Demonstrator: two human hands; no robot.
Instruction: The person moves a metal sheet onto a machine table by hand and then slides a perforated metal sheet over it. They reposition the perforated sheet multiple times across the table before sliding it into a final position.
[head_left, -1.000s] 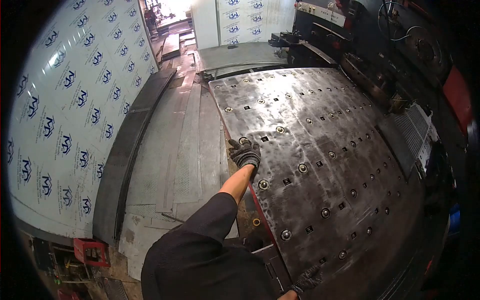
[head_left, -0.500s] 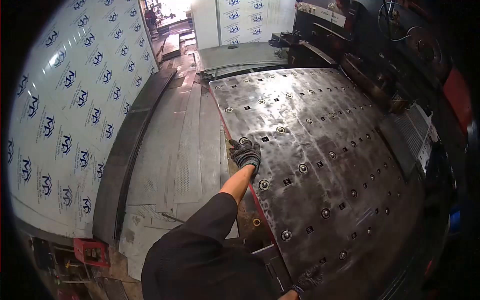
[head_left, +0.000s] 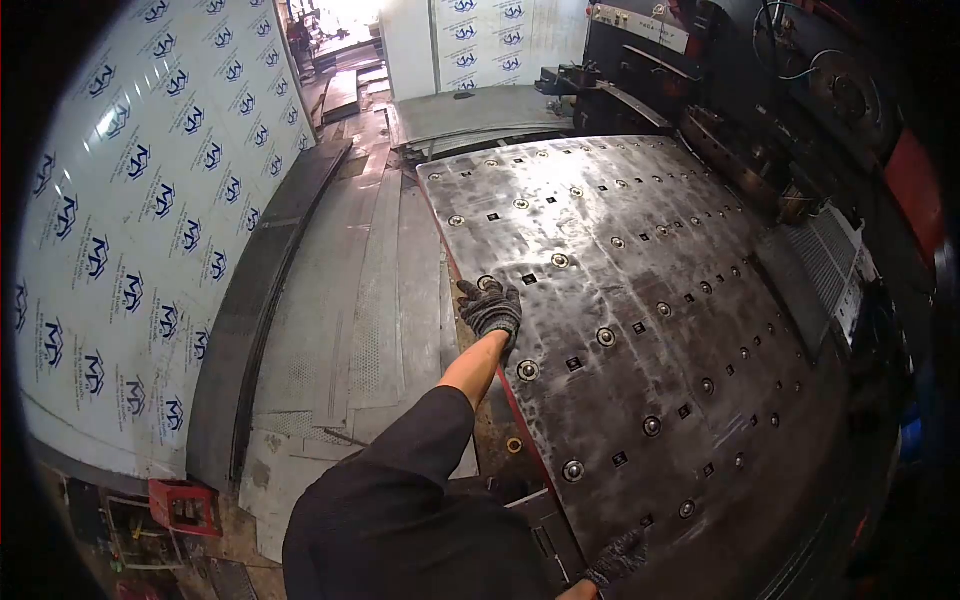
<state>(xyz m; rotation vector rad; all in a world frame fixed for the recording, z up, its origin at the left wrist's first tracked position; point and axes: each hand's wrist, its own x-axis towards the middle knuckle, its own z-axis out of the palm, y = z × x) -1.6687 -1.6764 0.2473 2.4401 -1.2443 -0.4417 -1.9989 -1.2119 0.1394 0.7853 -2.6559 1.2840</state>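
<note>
A large dark metal table [head_left: 560, 330], studded with rows of ball rollers and small square holes, stretches ahead of me. My left hand [head_left: 490, 308], in a grey knit glove, lies on its left edge beside a ball roller. The fingers there are spread and hold nothing. Low in the view, my right hand [head_left: 618, 560], gloved too, rests on the near part of the tabletop. Its fingers look stretched out flat, with nothing visible in them, though the area is dim.
Metal sheets [head_left: 340, 330] lie on the floor left of the table. Beyond them lean film-covered panels [head_left: 140, 220] with blue logos. A red crate [head_left: 184, 507] sits at lower left. Dark machinery [head_left: 640, 95] lines the far right, and a sheet stack [head_left: 480, 115] stands behind the table.
Both hands stay in nearly the same places on the table. The view has shifted only very slightly.
</note>
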